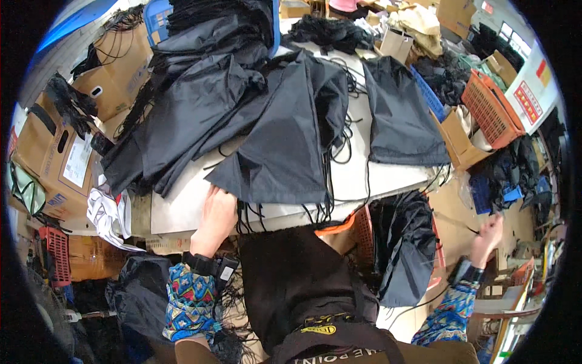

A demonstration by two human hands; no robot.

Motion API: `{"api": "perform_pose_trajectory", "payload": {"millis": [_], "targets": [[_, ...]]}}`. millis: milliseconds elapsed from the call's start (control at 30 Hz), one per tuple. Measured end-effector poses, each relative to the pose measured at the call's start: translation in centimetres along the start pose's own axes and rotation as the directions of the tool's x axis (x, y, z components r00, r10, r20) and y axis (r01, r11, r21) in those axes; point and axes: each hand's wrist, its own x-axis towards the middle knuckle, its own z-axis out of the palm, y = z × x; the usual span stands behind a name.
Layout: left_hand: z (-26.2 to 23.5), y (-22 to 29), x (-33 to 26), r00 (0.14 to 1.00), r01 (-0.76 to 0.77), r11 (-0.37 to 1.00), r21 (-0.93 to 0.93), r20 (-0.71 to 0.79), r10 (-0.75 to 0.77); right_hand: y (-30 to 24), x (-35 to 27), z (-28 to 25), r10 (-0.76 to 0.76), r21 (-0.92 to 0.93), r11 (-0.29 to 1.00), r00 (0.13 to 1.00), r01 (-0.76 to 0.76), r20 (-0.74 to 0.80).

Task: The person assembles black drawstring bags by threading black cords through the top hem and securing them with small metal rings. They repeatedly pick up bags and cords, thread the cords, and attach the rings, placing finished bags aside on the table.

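A black drawstring bag (282,151) lies in front of me, its thin cords hanging over the table's near edge. My left hand (218,215) is closed at the bag's near left corner; the fabric partly hides its fingertips. Far out to the right, beyond the table, my right hand (487,239) is raised with its fingers closed. A thin black cord (465,227) runs into that hand from the left. Another black bag (400,115) lies flat on the table's right side, cords trailing from its near edge.
More black bags (188,115) are heaped at the left, spilling from a blue crate (156,24). Cardboard boxes (63,158) stand left of the white table (176,212). An orange basket (491,112) is at right. Below the table's edge, a black bag (409,255) hangs over a red basket (365,236).
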Motion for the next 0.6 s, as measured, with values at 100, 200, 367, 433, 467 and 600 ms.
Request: {"api": "perform_pose_trajectory", "payload": {"millis": [100, 200, 367, 433, 467, 600], "targets": [[-0.2, 3.1, -0.6, 0.996, 0.001, 0.83, -0.558, -0.071, -0.049, 3.0, -10.5, 6.3, 0.148, -0.264, 0.964, 0.905, -0.042, 0.399], [2.1, 5.5, -2.9, 0.972, 0.22, 0.274, -0.936, 0.187, -0.141, 3.6, -17.6, 12.8, 0.146, -0.482, 0.783, 0.636, 0.394, 0.757], [1.1, 13.4, -0.4, 0.865, 0.248, -0.351, -0.903, 0.369, -0.34, 3.5, -22.3, 19.5, 0.007, -0.166, 0.915, 0.397, 0.369, 0.918], [0.6, 15.3, 1.1, 0.869, 0.163, -0.303, -0.939, 0.282, -0.408, 3.8, -23.5, 21.0, -0.032, -0.092, 0.914, 0.298, 0.395, 0.954], [0.4, 15.7, 1.4, 0.869, 0.14, -0.229, -0.963, 0.231, -0.438, 4.1, -24.2, 21.5, 0.007, -0.095, 0.93, 0.241, 0.355, 0.97], [2.1, 15.4, 1.8, 0.881, 0.175, -0.085, -0.981, 0.195, -0.432, 4.7, -26.0, 22.3, 0.028, -0.072, 0.916, 0.117, 0.395, 0.993]]}}
